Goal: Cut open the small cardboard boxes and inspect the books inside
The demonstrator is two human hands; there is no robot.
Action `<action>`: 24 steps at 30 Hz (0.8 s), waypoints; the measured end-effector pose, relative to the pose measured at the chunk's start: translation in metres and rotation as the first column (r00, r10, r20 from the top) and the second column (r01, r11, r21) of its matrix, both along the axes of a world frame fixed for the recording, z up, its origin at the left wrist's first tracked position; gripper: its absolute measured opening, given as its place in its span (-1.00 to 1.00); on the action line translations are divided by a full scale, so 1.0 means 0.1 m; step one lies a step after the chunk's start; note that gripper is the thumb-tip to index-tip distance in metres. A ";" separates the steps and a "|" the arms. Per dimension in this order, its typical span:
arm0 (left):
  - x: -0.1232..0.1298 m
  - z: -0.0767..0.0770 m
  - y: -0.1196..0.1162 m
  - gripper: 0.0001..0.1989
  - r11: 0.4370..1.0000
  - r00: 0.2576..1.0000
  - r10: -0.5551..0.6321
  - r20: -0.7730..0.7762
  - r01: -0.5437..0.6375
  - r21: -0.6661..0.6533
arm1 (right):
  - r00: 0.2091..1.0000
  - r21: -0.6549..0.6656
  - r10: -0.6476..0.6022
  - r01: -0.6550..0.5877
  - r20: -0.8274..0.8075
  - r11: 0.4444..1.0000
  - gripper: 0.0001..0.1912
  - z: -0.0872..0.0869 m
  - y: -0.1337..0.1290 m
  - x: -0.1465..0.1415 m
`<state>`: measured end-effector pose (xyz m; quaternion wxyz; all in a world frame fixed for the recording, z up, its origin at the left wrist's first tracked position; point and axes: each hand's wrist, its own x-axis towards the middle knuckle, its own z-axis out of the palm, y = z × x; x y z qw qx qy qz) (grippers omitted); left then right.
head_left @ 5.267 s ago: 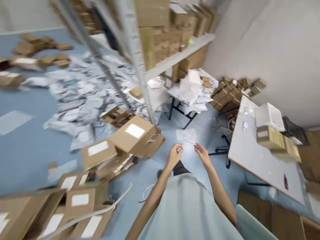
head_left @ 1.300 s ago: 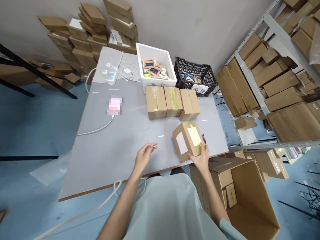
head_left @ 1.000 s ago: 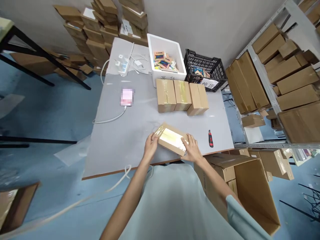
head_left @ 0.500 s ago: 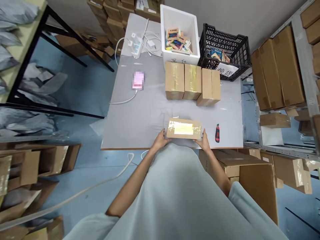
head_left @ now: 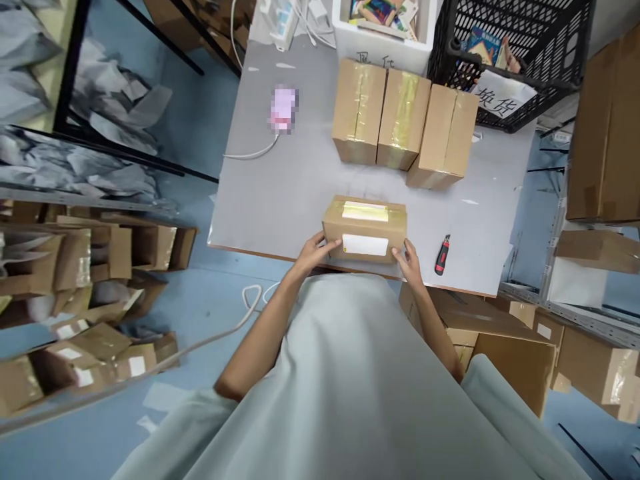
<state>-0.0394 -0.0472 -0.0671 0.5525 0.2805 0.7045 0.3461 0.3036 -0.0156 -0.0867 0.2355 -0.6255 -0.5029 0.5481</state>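
One carton (head_left: 365,227) by the bench's (head_left: 295,193) near edge, long axis left to right.
I hold its ends between left hand (head_left: 315,253) and right hand (head_left: 411,265), neither nearer, thumbs on the near face.

paper sign (head_left: 503,95) on crate (head_left: 553,50): 换货 | white box (head_left: 383,43): 货 perhaps, half-hidden

Black crate (head_left: 537,37) and white bin (head_left: 383,43) standing side by side
Three taped cartons (head_left: 403,120) are sitting before them; a red-and-black cutter (head_left: 442,256) is lying on the table (head_left: 280,193).
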 end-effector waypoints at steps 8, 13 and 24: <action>0.06 0.03 -0.02 -0.30 0.992 0.994 0.107 -0.038 -0.109 -0.064 | 0.970 -0.070 -0.005 -0.012 -0.243 0.997 0.01 0.20 0.16 -0.26; 0.02 -0.09 0.00 -0.38 0.991 0.991 0.134 -0.015 -0.134 -0.022 | 0.965 -0.067 -0.070 0.055 -0.251 0.996 0.04 0.08 0.10 -0.37; -0.27 -0.21 -0.05 -0.04 0.989 0.972 -0.145 0.185 0.147 0.002 | 0.949 -0.110 -0.299 0.289 -0.096 0.951 -0.02 0.10 -0.27 -0.58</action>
